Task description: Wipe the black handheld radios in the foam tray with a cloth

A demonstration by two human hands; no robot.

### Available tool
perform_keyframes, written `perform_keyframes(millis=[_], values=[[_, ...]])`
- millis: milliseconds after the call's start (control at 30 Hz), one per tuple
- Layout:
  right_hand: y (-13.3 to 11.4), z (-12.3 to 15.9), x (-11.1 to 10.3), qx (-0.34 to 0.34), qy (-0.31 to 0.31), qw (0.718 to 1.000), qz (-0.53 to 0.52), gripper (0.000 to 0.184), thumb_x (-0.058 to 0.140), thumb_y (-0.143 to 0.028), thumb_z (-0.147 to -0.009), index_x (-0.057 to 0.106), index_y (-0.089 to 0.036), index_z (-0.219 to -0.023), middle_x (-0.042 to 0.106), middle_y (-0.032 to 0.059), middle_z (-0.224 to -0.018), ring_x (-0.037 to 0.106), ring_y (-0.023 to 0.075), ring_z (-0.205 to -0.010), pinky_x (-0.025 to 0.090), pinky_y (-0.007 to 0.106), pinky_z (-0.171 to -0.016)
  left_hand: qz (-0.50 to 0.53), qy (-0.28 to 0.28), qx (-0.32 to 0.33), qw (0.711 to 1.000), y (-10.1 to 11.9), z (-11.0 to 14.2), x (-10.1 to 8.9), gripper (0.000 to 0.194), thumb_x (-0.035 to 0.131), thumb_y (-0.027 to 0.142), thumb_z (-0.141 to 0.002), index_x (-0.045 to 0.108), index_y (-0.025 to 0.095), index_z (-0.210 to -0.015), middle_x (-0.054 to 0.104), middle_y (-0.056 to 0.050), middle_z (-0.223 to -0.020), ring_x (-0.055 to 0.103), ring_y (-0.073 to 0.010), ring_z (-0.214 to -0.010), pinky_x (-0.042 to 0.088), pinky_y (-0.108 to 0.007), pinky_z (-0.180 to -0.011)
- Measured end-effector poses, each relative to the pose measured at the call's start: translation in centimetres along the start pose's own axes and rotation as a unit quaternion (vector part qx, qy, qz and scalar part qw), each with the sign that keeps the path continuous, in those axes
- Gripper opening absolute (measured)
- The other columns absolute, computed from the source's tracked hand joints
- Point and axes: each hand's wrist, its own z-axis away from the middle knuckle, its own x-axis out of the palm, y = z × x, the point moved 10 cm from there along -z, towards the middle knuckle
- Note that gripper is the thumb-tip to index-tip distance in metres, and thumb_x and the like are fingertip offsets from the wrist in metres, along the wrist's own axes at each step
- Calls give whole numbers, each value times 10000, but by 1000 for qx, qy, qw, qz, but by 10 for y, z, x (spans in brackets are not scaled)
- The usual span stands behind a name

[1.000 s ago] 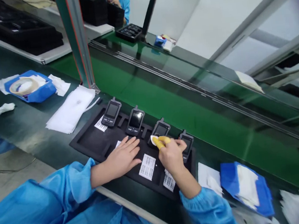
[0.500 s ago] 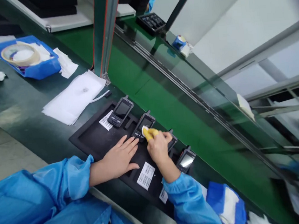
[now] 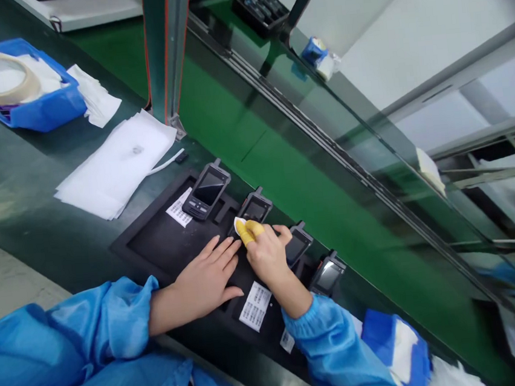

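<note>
**Gentle and Even Pressure on the Second Handheld Device**

The second handheld device, counting from the left, lies in the row along the far side of the black tray. Its screen faces up, and its stub antenna points away from the person. A small white pad is at the lower part of its front. In my judgement, this is a wiping step.

The right hand pinches the pad with fingers that wear yellow finger covers. The left hand is spread flat over the tray, with no object seen in it. Its fingertips are just beside the lower end of the device; whether they touch it, I cannot tell. The two hands are very near each other.

To do this well, it would be good to press lightly, to move the pad in one direction, and to reach also the corners and around the keys. The left hand could steady the lower edge, but bare fingertips should better not touch the screen.

The right wrist passes near the third device, so the sleeve could rub the fourth device. A label sheet lies nearer to the person; it should not be creased. The tray rests on the dark green surface.
</note>
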Motion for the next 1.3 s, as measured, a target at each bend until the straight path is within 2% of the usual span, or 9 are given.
perform_keyframes(millis=[67, 200, 333, 567, 800, 1000, 1067, 1167, 1300], values=[[-1, -2, -4, 12, 22, 999, 22, 266, 496, -115, -855, 654, -224, -1039, 668, 38, -988, 479, 150, -819, 185, 390, -885, -1, 5, 1, 1000, 0, 0, 0, 604, 463, 564, -884, 573, 81, -1231, 446, -169, -1409, 364, -297, -1335, 204, -462, -1121], [31, -18, -3, 79, 34, 995, 57, 316, 479, -81, -841, 661, -242, -1042, 658, 50, -969, 476, 167, -813, 181, 418, -879, -6, 18, -4, 1000, -2, 1, -3, 566, 460, 562, -888, 597, 108, -1198, 443, -154, -1416, 391, -289, -1320, 223, -449, -1116], [49, -6, -2, 110, 28, 992, 48, 304, 487, -30, -782, 699, -239, -846, 657, 36, -975, 483, 166, -832, 196, 410, -861, -3, 16, -4, 1000, -1, 0, -4, 571, 452, 562, -892, 589, 105, -1205, 431, -155, -1424, 392, -298, -1318, 232, -451, -1110], [1, 26, -6, 39, 5, 999, -25, 301, 505, -72, -801, 691, -260, -944, 657, 21, -977, 488, 147, -822, 203, 391, -861, 6, 11, -5, 1000, -1, -1, -6, 583, 428, 550, -905, 574, 79, -1217, 450, -176, -1405, 374, -298, -1330, 219, -443, -1114], [34, -15, -4, 98, 35, 994, 33, 277, 504, -80, -828, 688, -252, -944, 646, 32, -967, 465, 156, -831, 196, 393, -856, -25, -10, 0, 1000, 0, -1, -5, 579, 462, 566, -885, 586, 106, -1215, 439, -163, -1416, 376, -300, -1329, 229, -460, -1113], [-23, 12, 4, 10, -11, 999, -47, 293, 562, -127, -817, 649, -254, -1067, 639, 31, -991, 480, 162, -873, 215, 387, -850, 0, -5, -4, 1000, -1, 2, -4, 592, 467, 546, -890, 543, 81, -1248, 503, -188, -1353, 398, -294, -1318, 253, -465, -1111], [-25, 18, 0, 9, -5, 999, -46, 282, 557, -103, -804, 669, -269, -1003, 643, 15, -981, 481, 153, -854, 212, 384, -842, 14, 6, 9, 1000, 1, 6, -9, 504, 459, 493, -912, 578, 95, -1198, 543, -180, -1313, 447, -278, -1283, 304, -455, -1091], [5, 18, -4, 81, 23, 996, -22, 317, 515, -49, -777, 685, -265, -935, 644, 22, -996, 477, 162, -857, 204, 393, -832, 21, 54, 34, 998, 1, 19, -30, 379, 445, 399, -940, 634, 114, -1103, 594, -153, -1260, 524, -260, -1213, 385, -429, -1046], [24, 26, 0, 126, 32, 991, -10, 317, 495, -10, -741, 694, -229, -855, 648, 40, -977, 472, 167, -851, 206, 389, -826, 24, 136, 23, 990, -19, 38, -63, 318, 444, 329, -950, 663, 115, -1039, 669, -106, -1143, 580, -234, -1145, 421, -403, -1030]])
